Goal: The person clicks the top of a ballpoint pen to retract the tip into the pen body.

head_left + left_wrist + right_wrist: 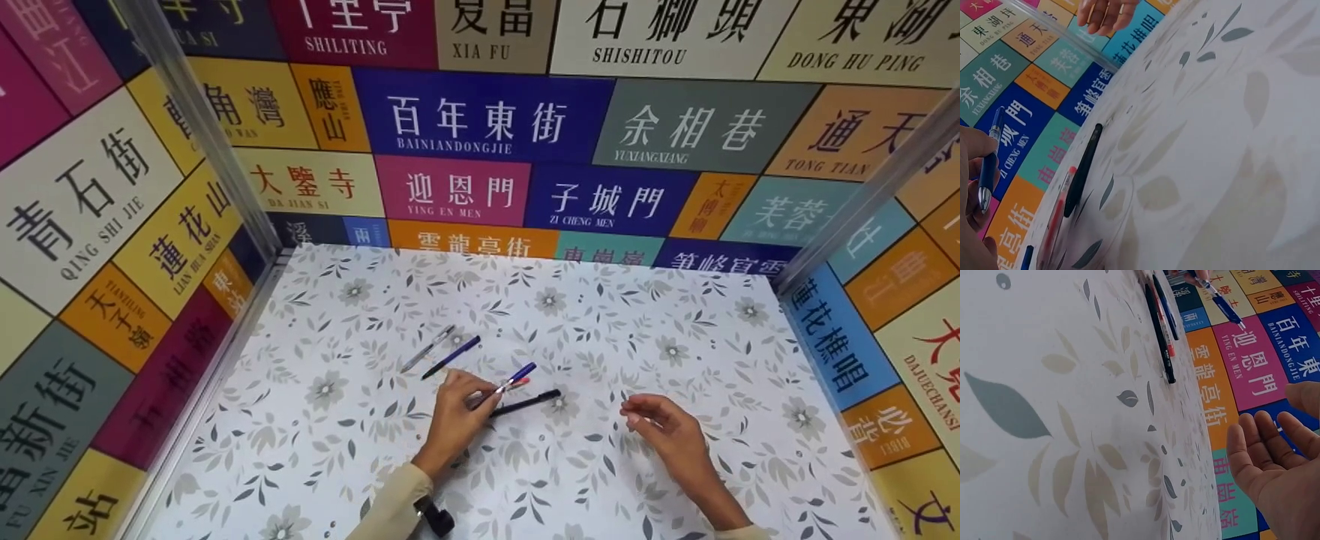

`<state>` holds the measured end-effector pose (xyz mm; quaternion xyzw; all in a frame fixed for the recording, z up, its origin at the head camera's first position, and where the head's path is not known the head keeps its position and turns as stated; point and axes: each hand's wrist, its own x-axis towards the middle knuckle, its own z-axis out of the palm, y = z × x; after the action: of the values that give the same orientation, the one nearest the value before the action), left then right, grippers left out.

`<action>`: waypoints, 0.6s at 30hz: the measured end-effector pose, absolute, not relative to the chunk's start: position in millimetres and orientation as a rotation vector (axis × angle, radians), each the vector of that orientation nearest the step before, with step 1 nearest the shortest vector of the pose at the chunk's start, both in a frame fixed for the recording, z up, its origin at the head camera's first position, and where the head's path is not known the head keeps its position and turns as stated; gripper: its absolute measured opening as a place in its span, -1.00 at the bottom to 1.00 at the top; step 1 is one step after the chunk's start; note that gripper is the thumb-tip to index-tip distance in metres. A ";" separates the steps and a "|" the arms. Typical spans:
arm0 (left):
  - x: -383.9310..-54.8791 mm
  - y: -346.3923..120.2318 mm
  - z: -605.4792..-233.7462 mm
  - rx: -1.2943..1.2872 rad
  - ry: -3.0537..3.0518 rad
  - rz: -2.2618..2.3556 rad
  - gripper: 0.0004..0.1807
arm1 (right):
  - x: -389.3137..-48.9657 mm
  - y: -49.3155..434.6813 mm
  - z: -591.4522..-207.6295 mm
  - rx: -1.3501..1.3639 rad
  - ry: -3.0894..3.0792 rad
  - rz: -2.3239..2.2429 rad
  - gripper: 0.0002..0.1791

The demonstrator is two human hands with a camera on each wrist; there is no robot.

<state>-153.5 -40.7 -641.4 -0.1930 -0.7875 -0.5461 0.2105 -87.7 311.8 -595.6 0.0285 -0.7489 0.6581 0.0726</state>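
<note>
My left hand (457, 412) pinches a blue pen (989, 169) with a silver tip and clip, held above the table surface. Below it lie a black pen (531, 401) and a red-ended clear pen (1057, 216), side by side. Farther back on the left, a clear pen (427, 349) and a dark blue pen (452, 356) rest roughly parallel. My right hand (671, 435) hovers at the right with loosely curved fingers, holding nothing. In the right wrist view its palm (1286, 489) is turned up.
A white table (600, 322) with a grey floral print carries the pens. Around it stand walls (480, 112) covered in coloured panels of Chinese lettering, with metal corner posts (217, 127). A dark wrist strap (433, 517) sits on the left sleeve.
</note>
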 end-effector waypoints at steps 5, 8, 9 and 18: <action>-147.5 -33.4 -642.3 -0.526 -2.185 -1.561 -0.86 | -85.8 301.8 -588.6 0.113 -2.250 2.023 -0.69; -144.6 -28.3 -642.3 -0.536 -2.168 -1.570 -0.85 | -84.7 296.4 -587.2 0.130 -2.235 2.055 -0.68; -143.2 -26.5 -642.1 -0.539 -2.157 -1.581 -0.85 | -84.4 294.8 -586.8 0.134 -2.229 2.063 -0.67; -133.3 -14.1 -628.5 -0.590 -2.067 -1.620 -0.81 | -82.7 285.1 -581.3 0.187 -2.184 2.109 -0.65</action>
<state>-133.3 -14.1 -628.5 -0.2136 -0.7487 -0.5866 0.2230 -82.7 285.1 -581.3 0.0614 -0.7171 0.6925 0.0496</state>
